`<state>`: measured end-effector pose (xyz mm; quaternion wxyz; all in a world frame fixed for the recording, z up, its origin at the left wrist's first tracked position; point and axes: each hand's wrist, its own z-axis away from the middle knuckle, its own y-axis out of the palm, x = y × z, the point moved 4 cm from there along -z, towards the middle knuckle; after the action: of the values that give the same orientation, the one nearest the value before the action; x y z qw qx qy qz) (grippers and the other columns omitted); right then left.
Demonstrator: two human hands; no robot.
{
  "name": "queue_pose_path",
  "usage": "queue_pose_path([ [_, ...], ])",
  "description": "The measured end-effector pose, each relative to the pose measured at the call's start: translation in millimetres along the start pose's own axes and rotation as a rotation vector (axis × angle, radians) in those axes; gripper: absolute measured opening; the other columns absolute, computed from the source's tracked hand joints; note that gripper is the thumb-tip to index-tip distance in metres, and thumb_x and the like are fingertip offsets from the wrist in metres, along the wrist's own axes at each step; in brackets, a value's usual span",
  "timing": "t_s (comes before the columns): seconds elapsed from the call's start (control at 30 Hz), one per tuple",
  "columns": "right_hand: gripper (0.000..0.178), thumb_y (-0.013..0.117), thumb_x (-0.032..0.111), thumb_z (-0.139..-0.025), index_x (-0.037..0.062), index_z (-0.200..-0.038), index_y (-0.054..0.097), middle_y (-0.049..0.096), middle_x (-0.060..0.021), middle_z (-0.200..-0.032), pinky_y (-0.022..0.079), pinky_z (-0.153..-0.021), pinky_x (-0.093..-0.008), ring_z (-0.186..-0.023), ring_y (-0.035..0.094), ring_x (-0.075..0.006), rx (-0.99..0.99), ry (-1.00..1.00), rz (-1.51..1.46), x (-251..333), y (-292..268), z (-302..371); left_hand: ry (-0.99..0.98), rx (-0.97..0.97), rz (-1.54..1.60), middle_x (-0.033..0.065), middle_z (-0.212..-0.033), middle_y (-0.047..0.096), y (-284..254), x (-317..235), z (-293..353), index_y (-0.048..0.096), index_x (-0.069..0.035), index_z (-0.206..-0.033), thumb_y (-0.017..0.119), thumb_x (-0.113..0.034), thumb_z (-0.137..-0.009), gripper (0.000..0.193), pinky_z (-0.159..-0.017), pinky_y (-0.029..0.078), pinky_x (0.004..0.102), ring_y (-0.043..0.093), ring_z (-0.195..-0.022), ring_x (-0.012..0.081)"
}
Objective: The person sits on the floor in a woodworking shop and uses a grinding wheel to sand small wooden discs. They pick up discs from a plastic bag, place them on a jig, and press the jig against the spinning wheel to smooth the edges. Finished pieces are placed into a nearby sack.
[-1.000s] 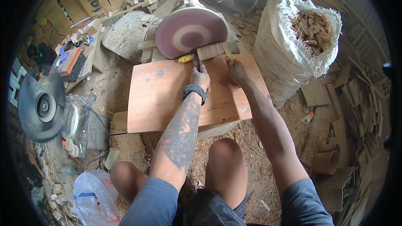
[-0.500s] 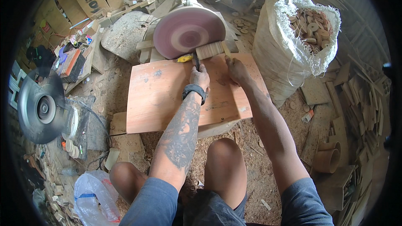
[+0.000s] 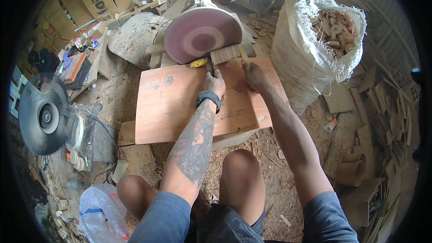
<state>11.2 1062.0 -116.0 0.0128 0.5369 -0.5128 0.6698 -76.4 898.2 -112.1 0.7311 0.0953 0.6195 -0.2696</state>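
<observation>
A row of round wooden discs (image 3: 225, 54), packed side by side, lies against the lower right face of the large purplish sanding disc (image 3: 189, 36). My left hand (image 3: 214, 84) is closed around a dark handle (image 3: 210, 66) at the row's left end. At the other end, my right hand (image 3: 255, 77) grips a light wooden stick (image 3: 243, 54). Both hands are just above the wooden board (image 3: 166, 108) in front of the sanding disc. A small yellow item (image 3: 198, 63) sits by the dark handle; its kind is unclear.
At the right stands a tall white sack (image 3: 297, 54) full of wooden rings. A fan (image 3: 46, 118) is at the left, and a clear plastic bag (image 3: 101, 216) lies near my knee. Stacked wood scraps (image 3: 387, 108) line the right side. Sawdust covers the floor.
</observation>
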Motion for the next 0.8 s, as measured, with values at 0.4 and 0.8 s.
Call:
queue_pose_path([
  [0.4,0.067,0.037,0.054,-0.096,-0.0079,-0.112,0.056,0.060,-0.0349,-0.107,0.043,-0.092,-0.0500,-0.109,0.055,-0.0489,0.056,0.071,0.002,2,0,3,-0.005,-0.005,0.041,0.0107,-0.058,0.055,-1,2,0,0.045,0.001,-0.121,0.042,-0.039,-0.099,0.045,-0.033,0.042,0.0366,0.053,-0.035,0.0219],
  [0.8,0.052,0.041,0.048,-0.100,-0.0031,-0.091,0.047,0.052,-0.0222,-0.058,0.042,-0.057,-0.0463,-0.057,0.056,-0.0388,-0.014,-0.071,-0.165,84,2,137,0.121,-0.192,-0.142,0.0302,-0.102,0.064,-92,12,135,0.036,0.002,-0.138,0.042,-0.040,-0.100,0.057,-0.077,0.052,0.0477,0.064,-0.090,0.0432],
])
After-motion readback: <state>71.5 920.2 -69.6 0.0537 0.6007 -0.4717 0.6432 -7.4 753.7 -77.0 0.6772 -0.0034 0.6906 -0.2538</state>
